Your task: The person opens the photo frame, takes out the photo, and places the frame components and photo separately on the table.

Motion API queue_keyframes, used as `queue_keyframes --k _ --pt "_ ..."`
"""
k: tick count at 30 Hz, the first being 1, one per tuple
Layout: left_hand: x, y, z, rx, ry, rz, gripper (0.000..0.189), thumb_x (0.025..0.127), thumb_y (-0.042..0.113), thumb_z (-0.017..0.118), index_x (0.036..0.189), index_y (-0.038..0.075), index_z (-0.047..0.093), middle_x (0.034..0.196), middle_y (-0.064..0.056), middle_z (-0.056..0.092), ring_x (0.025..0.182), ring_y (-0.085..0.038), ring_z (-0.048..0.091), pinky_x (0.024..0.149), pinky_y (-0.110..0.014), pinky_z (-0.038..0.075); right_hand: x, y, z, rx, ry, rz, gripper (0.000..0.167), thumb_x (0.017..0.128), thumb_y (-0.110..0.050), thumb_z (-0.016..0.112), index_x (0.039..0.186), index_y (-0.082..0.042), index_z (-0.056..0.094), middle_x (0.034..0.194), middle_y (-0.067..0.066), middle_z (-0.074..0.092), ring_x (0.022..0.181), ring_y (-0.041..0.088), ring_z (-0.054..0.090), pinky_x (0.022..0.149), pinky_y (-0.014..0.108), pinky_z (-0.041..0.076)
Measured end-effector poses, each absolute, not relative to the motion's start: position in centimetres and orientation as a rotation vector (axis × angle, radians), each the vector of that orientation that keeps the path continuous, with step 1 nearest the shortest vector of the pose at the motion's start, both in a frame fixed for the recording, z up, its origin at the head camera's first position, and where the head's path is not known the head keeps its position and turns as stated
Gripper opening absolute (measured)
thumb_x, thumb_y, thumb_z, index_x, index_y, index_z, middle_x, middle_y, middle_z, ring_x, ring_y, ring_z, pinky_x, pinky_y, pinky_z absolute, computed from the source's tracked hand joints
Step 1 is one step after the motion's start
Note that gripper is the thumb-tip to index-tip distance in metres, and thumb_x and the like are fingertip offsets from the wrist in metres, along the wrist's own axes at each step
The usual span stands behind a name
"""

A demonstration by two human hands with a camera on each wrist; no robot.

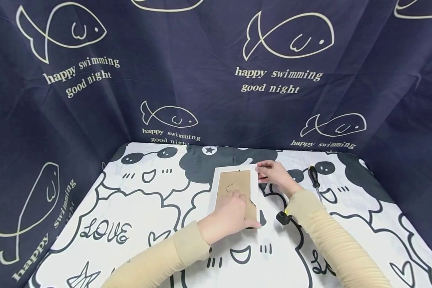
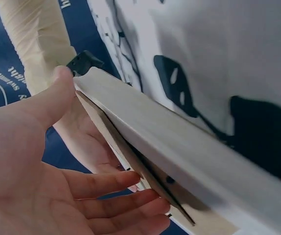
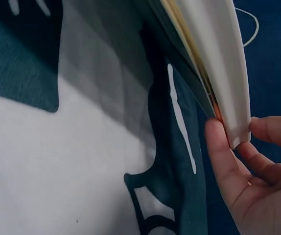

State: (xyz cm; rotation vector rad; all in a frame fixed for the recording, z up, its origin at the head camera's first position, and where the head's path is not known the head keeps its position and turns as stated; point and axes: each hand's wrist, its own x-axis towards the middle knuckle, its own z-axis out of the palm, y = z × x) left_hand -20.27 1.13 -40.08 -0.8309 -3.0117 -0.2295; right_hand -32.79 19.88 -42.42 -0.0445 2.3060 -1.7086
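Observation:
A white picture frame [image 1: 254, 188] is face down, its brown backing board [image 1: 226, 180] showing in the head view. My left hand [image 1: 231, 213] reaches across the back, thumb at the near right corner and fingers over the board. In the left wrist view, that thumb [image 2: 64, 83] presses the frame's edge while the fingertips [image 2: 152, 198] touch the dark-edged stand flap [image 2: 148, 171], which tilts away from the backing. My right hand [image 1: 275, 174] pinches the far right corner. From the right wrist, the thumb and fingers show on opposite sides of the white border [image 3: 223, 63].
To the right lies a screwdriver [image 1: 314, 176] with a black handle. Closer in, beside the right sleeve, is a black-and-yellow tool end [image 1: 283, 217], partly hidden. A cartoon-print cloth [image 1: 137, 212] covers the table, and dark blue fish-print curtains [image 1: 216, 80] surround it.

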Motion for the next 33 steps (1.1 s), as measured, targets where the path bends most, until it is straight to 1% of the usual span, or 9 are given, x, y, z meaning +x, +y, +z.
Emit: queue_keyframes --k 3,6,11,14,17,20,24,27,33 --pt "-20.5 1.3 -39.6 -0.820 -3.013 -0.235 0.075 0.075 0.071 0.059 0.105 0.002 0.062 0.093 -0.009 0.060 0.089 -0.020 0.056 0.079 -0.031 0.048 -32.7 19.8 -42.0 -0.030 2.281 -1.738 0.042 0.095 -0.010 0.054 0.128 0.013 0.044 0.095 0.009 0.058 0.072 0.011 0.061 0.072 0.027 0.056" --pt "-21.0 1.5 -39.0 -0.831 -3.005 -0.216 0.072 0.076 0.072 0.056 0.099 0.005 0.064 0.091 -0.006 0.062 0.088 -0.020 0.055 0.082 -0.031 0.046 -32.6 19.7 -41.6 -0.023 2.263 -1.762 0.043 0.094 -0.011 0.054 0.128 0.012 0.043 0.096 0.009 0.057 0.073 0.011 0.061 0.072 0.026 0.055" --pt "-21.9 1.8 -38.1 -0.785 -3.020 -0.233 0.072 0.074 0.073 0.057 0.095 0.005 0.065 0.084 -0.006 0.062 0.079 -0.020 0.057 0.073 -0.030 0.048 -32.4 19.5 -41.0 -0.040 2.241 -1.803 0.043 0.094 -0.010 0.054 0.128 0.013 0.043 0.097 0.009 0.058 0.074 0.010 0.062 0.073 0.026 0.056" --pt "-22.4 2.0 -37.5 -0.753 -3.043 -0.296 0.073 0.074 0.071 0.061 0.100 0.002 0.063 0.084 -0.008 0.063 0.077 -0.021 0.061 0.068 -0.032 0.050 -32.3 19.3 -40.6 -0.043 2.226 -1.827 0.043 0.094 -0.010 0.055 0.129 0.013 0.043 0.096 0.007 0.060 0.074 0.010 0.063 0.073 0.027 0.056" --pt "-22.9 2.1 -37.0 -0.742 -3.067 -0.309 0.072 0.074 0.068 0.064 0.102 0.002 0.062 0.088 -0.009 0.064 0.078 -0.022 0.063 0.068 -0.032 0.050 -32.3 19.2 -40.3 -0.049 2.220 -1.844 0.044 0.094 -0.010 0.055 0.129 0.013 0.043 0.097 0.007 0.060 0.074 0.010 0.064 0.074 0.028 0.056" --pt "-23.4 2.1 -36.6 -0.732 -3.092 -0.276 0.071 0.073 0.068 0.065 0.103 0.004 0.063 0.090 -0.007 0.065 0.081 -0.021 0.063 0.070 -0.032 0.051 -32.3 19.0 -40.1 -0.058 2.217 -1.861 0.043 0.094 -0.009 0.055 0.130 0.012 0.043 0.099 0.008 0.060 0.074 0.010 0.064 0.073 0.027 0.056" --pt "-24.0 2.2 -36.0 -0.739 -3.114 -0.267 0.066 0.072 0.065 0.069 0.102 0.006 0.065 0.093 -0.005 0.066 0.086 -0.020 0.064 0.075 -0.032 0.051 -32.2 18.8 -39.8 -0.063 2.192 -1.907 0.043 0.094 -0.008 0.056 0.130 0.013 0.043 0.100 0.006 0.060 0.075 0.009 0.065 0.073 0.026 0.056" --pt "-24.5 2.3 -35.6 -0.727 -3.130 -0.246 0.064 0.072 0.061 0.071 0.103 0.006 0.065 0.095 -0.004 0.066 0.085 -0.018 0.063 0.074 -0.030 0.050 -32.1 18.6 -39.5 -0.068 2.172 -1.935 0.043 0.094 -0.007 0.056 0.130 0.013 0.043 0.100 0.004 0.060 0.076 0.009 0.065 0.074 0.027 0.056" --pt "-25.1 2.5 -34.8 -0.651 -3.180 -0.152 0.060 0.076 0.057 0.070 0.108 0.006 0.066 0.099 -0.003 0.065 0.080 -0.015 0.061 0.064 -0.028 0.050 -31.8 18.0 -38.9 -0.066 2.146 -1.962 0.041 0.094 -0.008 0.056 0.128 0.011 0.045 0.102 0.003 0.059 0.078 0.010 0.066 0.076 0.028 0.055"
